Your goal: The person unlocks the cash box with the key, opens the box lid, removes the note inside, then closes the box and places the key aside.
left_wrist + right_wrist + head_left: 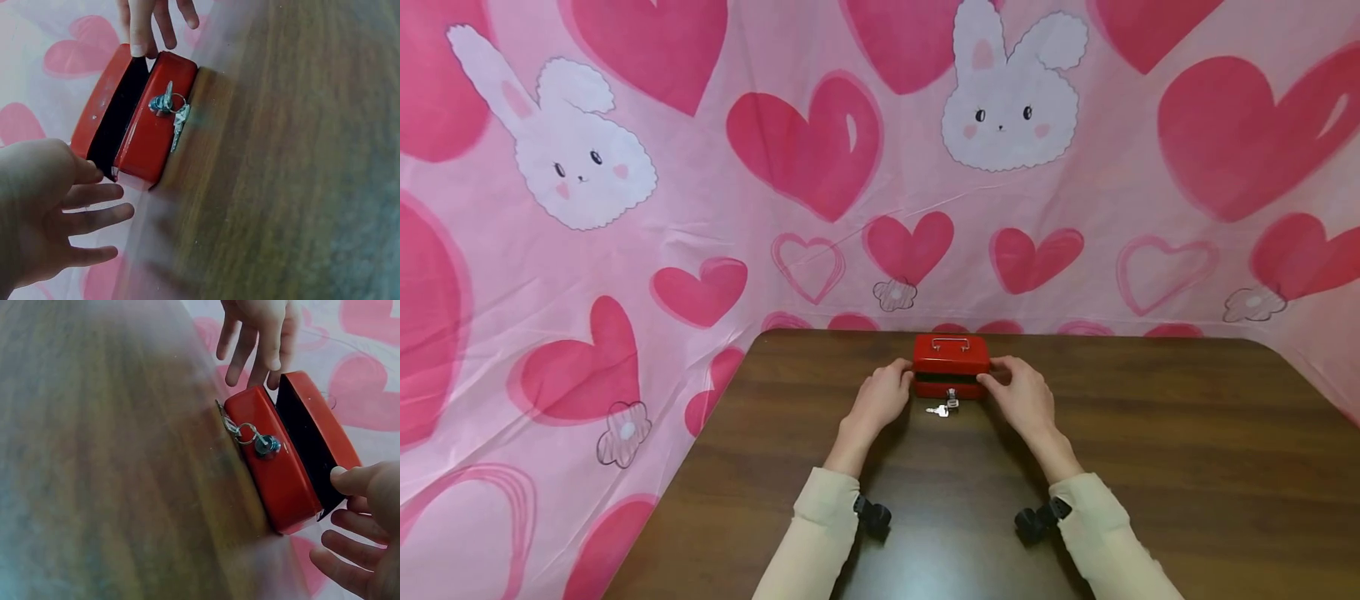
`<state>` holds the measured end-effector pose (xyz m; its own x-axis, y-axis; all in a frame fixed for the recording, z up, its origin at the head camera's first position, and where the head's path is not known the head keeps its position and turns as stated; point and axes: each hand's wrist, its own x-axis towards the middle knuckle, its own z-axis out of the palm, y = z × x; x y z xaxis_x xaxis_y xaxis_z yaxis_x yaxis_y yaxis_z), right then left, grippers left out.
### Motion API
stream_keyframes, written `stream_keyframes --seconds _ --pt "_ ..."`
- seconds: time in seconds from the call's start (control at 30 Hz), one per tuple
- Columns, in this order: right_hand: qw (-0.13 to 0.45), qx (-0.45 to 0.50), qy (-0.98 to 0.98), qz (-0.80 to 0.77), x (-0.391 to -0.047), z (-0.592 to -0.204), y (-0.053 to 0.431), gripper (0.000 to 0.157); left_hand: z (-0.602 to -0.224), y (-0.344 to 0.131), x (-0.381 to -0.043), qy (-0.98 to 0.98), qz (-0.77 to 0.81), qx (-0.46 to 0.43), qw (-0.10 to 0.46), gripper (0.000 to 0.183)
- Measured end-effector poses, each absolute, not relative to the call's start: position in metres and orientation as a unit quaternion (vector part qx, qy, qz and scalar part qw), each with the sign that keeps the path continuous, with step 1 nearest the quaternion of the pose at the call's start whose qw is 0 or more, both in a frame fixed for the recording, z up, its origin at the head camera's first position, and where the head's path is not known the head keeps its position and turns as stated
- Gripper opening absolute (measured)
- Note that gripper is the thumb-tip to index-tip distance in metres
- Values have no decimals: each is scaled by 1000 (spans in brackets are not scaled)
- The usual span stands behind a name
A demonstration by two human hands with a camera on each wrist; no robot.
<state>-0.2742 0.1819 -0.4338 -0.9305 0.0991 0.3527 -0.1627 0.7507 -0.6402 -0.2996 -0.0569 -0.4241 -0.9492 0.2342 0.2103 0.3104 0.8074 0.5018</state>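
A small red metal cash box [275,487] stands near the table's far edge, its lid [951,354] partly raised over a dark gap. A silver handle [951,342] lies on top of the lid. In the front lock [267,446] sits a key, with another key [179,127] hanging from its ring. My left hand [881,396] holds the lid's left end, thumb at its front corner and the other fingers spread out. At the right end, my right hand [1024,396] grips the lid with the thumb on its front edge. The inside of the box is hidden in shadow.
The box rests on a brown wood-grain table [1165,450]. Behind and left of it hangs a pink cloth [917,192] with hearts and bunny faces. A black wrist camera [872,515] is strapped at the left sleeve and another camera [1037,521] at the right sleeve.
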Motion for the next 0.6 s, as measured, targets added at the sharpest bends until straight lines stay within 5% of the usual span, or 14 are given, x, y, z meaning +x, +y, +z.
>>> stream_keyframes --seconds 0.6 --pt "235 -30 -911 337 -299 -399 175 35 -415 -48 -316 -924 -332 -154 106 40"
